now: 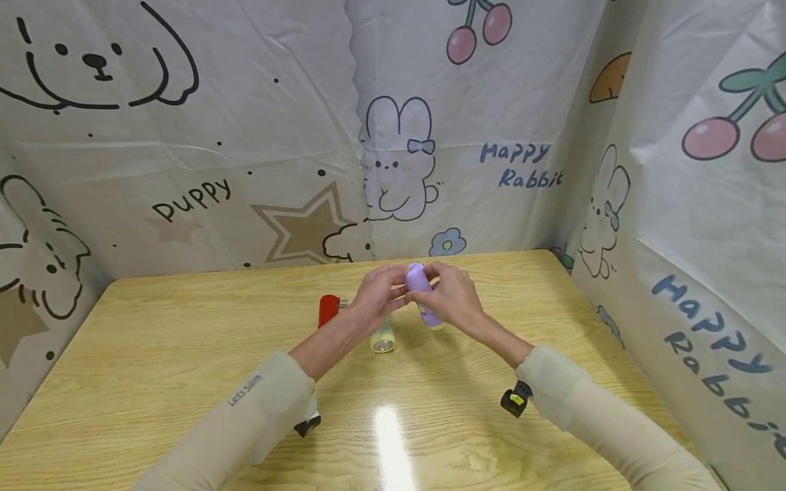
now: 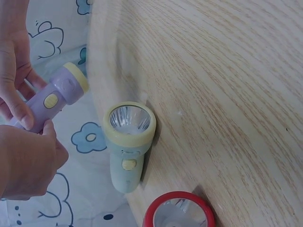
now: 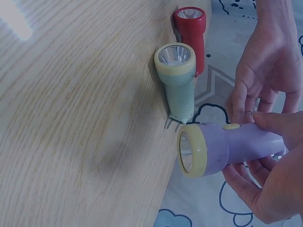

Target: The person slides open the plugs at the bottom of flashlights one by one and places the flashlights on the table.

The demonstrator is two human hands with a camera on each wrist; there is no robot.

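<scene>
A purple flashlight [image 1: 417, 283] with a pale yellow lens ring is held up over the table's far side. My right hand [image 1: 453, 296] grips its body, thumb [image 3: 267, 122] along the top beside the yellow button and fingers underneath. Around the tail end is my left hand [image 1: 374, 294], its fingertips at the flashlight's side; the tail is partly hidden between the hands. In the left wrist view, a left digit [image 2: 49, 128] meets the purple body near the button.
A pale green flashlight [image 3: 180, 97] with a yellow ring lies on the wooden table [image 1: 202, 361], close to a red flashlight [image 1: 328, 310]. Metal prongs [image 1: 342, 302] show beside the red one. Printed cloth [image 1: 295, 136] hangs behind and at the sides.
</scene>
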